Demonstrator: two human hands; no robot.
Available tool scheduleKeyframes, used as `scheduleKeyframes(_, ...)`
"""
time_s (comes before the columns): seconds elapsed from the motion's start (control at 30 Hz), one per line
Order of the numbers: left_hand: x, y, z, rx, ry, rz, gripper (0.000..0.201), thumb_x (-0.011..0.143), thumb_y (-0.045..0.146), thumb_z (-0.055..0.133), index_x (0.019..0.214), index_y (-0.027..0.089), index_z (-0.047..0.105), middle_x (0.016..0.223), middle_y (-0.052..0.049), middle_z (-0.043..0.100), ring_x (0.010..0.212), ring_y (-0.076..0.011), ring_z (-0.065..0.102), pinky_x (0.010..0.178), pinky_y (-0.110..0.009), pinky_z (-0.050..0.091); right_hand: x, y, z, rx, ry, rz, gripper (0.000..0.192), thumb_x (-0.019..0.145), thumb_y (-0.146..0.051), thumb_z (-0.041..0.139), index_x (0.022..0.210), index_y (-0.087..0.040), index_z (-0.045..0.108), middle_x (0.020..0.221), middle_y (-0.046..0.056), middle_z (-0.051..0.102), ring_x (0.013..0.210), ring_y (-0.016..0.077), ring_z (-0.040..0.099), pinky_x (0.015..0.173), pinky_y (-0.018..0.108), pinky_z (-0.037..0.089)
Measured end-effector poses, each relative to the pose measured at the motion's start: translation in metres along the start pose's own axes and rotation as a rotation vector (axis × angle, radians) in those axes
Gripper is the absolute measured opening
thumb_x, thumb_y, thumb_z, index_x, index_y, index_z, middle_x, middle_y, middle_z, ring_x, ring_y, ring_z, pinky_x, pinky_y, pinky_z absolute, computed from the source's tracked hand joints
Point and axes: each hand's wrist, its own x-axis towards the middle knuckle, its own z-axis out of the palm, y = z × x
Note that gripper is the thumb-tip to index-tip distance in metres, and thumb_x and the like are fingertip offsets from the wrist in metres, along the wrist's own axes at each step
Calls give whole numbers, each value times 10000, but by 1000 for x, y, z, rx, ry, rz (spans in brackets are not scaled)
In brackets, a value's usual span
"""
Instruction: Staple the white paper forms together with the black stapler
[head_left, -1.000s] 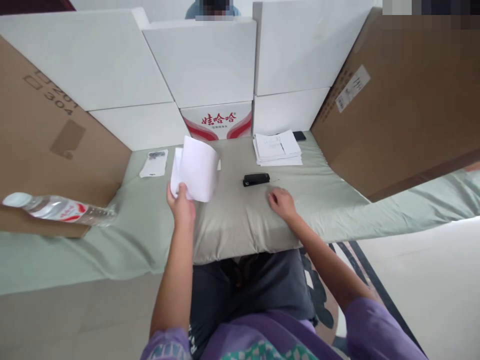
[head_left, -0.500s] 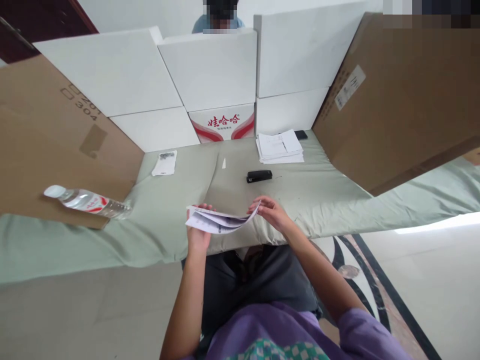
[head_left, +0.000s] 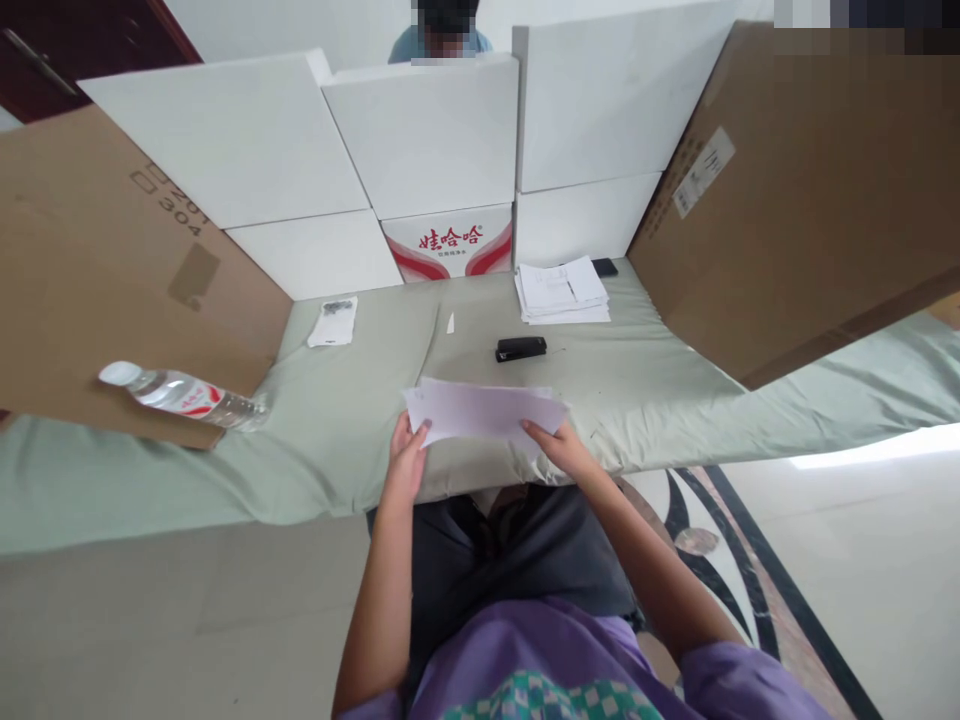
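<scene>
While both hands pinch the sheets (head_left: 484, 412) just above the cloth, left hand (head_left: 407, 462) and right hand (head_left: 561, 452) grip only the near edge; the far corners could sag and fan apart, short of the stapler (head_left: 520, 348).

You sit at a table draped in pale green cloth (head_left: 315, 440), hemmed by white foam boards (head_left: 420, 135) and leaning brown cardboard sheets (head_left: 795, 190); a patterned dark rug (head_left: 731, 545) lies on light floor (head_left: 862, 570).
</scene>
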Motion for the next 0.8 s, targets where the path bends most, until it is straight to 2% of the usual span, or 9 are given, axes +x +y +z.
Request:
scheduleKeyframes(0.1,11,14,-9,137,-180,-34,488,680,440,862,1107,254,718,1079,-73,748,1047,-214,705,961,-326,542,9,-10,-11,-122,-72,-45,278,891,-489,624,948,-239,731,962,63,755,929,265,693,899,434,548)
scheduleKeyframes(0.17,18,17,-8,260,-220,-25,410,706,422,844,1055,236,737,987,-58,753,974,-211,707,899,-317,548,14,-16,-16,-162,-98,-65,260,878,-469,639,925,-232,732,915,57,748,882,260,689,844,416,552)
scheduleKeyframes(0.27,23,18,2,381,-218,6,292,725,440,817,909,224,748,836,-31,732,817,-205,692,777,-314,551,18,-24,-21,-168,-82,-54,272,811,-454,717,943,-217,734,889,56,743,834,254,683,771,383,551)
scheduleKeyframes(0.33,23,20,10,393,-216,14,275,723,444,815,887,233,750,825,-32,735,805,-215,695,752,-321,556,19,-28,-24,-141,-59,-47,327,792,-448,742,1026,-219,739,949,60,753,855,251,685,779,375,547)
scheduleKeyframes(0.47,22,25,21,309,-283,29,382,726,394,827,1070,253,736,1102,-84,769,1064,-237,707,913,-341,560,18,-28,-30,-39,-65,-52,402,839,-450,718,1182,-239,717,1154,75,750,1010,251,694,898,382,529)
scheduleKeyframes(0.53,23,23,22,319,-309,32,398,751,397,807,1108,240,730,1143,-95,765,1091,-231,702,956,-347,547,18,-24,-30,-10,-72,-48,375,841,-466,716,1136,-235,729,1117,73,757,1007,249,697,899,376,525)
scheduleKeyframes(0.67,28,11,22,392,-221,74,309,842,483,703,990,218,755,942,-58,772,908,-212,718,846,-322,569,17,-16,-28,-96,23,-35,319,863,-531,656,892,-222,727,817,37,704,759,217,642,724,344,502)
scheduleKeyframes(0.73,29,6,22,394,-186,104,320,838,484,711,1020,225,755,942,-53,767,897,-209,719,817,-308,572,17,-12,-26,-138,63,-52,333,882,-547,622,846,-225,699,770,28,667,719,207,604,691,335,483)
scheduleKeyframes(0.8,28,2,22,433,-201,84,334,816,462,743,1055,228,757,973,-56,774,910,-214,726,816,-311,579,18,-7,-24,-189,50,-78,333,897,-543,599,815,-229,677,743,23,647,705,201,586,678,329,477)
